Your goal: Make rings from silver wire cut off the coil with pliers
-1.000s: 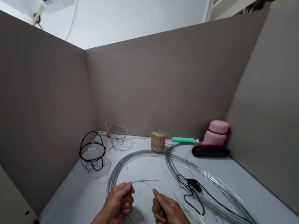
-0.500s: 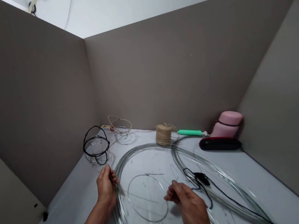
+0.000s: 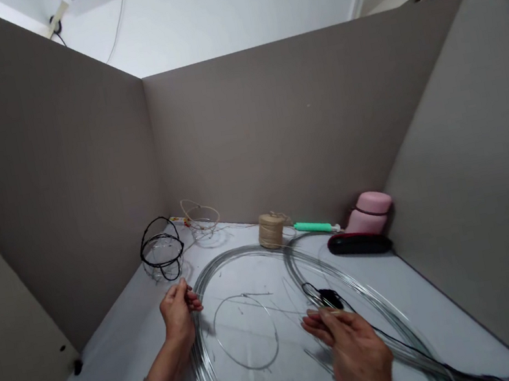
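My left hand [image 3: 177, 308] is closed in a pinch at the left side of a large coil of silvery wire [image 3: 202, 350]. Lower right, my right hand [image 3: 348, 348] is also pinched shut. A thin wire [image 3: 275, 308] seems to stretch faintly between the two hands, above the table. Inside the coil lies a small wire ring [image 3: 265, 367] with a twisted joint and a straight tail at its top. Short wire pieces [image 3: 318, 362] lie just left of my right hand. Beside that hand is a bundle of black cord [image 3: 330, 298], partly hidden.
A black-wrapped wire frame [image 3: 163, 262] and a twine-wrapped one [image 3: 201, 208] stand at the back left. Along the back are a twine spool [image 3: 271, 230], a green-handled tool [image 3: 313, 227], a pink bottle [image 3: 369, 213] and a black case [image 3: 360, 243]. Grey panels [image 3: 274, 134] surround the table.
My right hand has moved right and away from my left hand, so the gap between them is wider. The left hand stays nearly in place. The view has shifted slightly.
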`<state>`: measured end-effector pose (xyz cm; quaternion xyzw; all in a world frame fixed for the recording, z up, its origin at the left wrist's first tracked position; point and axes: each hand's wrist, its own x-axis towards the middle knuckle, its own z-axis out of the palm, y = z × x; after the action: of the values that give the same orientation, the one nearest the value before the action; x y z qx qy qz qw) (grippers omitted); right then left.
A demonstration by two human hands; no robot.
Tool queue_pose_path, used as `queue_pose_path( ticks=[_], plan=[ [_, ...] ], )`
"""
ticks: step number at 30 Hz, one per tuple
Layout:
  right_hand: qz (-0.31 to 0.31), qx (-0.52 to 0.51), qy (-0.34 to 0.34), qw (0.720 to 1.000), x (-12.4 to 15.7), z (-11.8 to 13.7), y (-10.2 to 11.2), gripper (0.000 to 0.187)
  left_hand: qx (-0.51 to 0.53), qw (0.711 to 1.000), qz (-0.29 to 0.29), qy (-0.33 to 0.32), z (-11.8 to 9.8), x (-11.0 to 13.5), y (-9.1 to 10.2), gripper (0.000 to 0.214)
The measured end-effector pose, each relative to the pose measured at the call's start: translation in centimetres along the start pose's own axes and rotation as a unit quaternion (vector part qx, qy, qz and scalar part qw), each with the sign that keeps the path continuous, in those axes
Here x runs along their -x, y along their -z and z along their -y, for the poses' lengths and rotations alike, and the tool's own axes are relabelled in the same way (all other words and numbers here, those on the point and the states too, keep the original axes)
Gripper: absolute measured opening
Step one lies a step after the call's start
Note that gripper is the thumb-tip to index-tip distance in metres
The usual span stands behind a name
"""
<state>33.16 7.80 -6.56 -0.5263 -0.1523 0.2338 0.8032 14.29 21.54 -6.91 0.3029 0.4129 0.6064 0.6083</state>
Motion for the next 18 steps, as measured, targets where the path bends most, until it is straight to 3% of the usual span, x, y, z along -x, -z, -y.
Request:
queue_pose_path(
  ticks=[7,12,18],
  plan=[
    [0.026,-0.027,-0.048,0.998,1.7,0.8,0.4,0.03,0.023,1.0,0.007,0.0,-0.7,0.1,0.1,0.04],
    [0.061,0.029,-0.085,0.994,1.7,0.8,1.3,0.03,-0.047,0.997,0.063,-0.015,0.3,0.1,0.3,0.037],
    [0.066,0.165,-0.051,0.983,1.6,0.2,1.8,0.034,-0.152,0.98,0.116,-0.049,1.6,-0.3,0.3,0.031]
  ],
)
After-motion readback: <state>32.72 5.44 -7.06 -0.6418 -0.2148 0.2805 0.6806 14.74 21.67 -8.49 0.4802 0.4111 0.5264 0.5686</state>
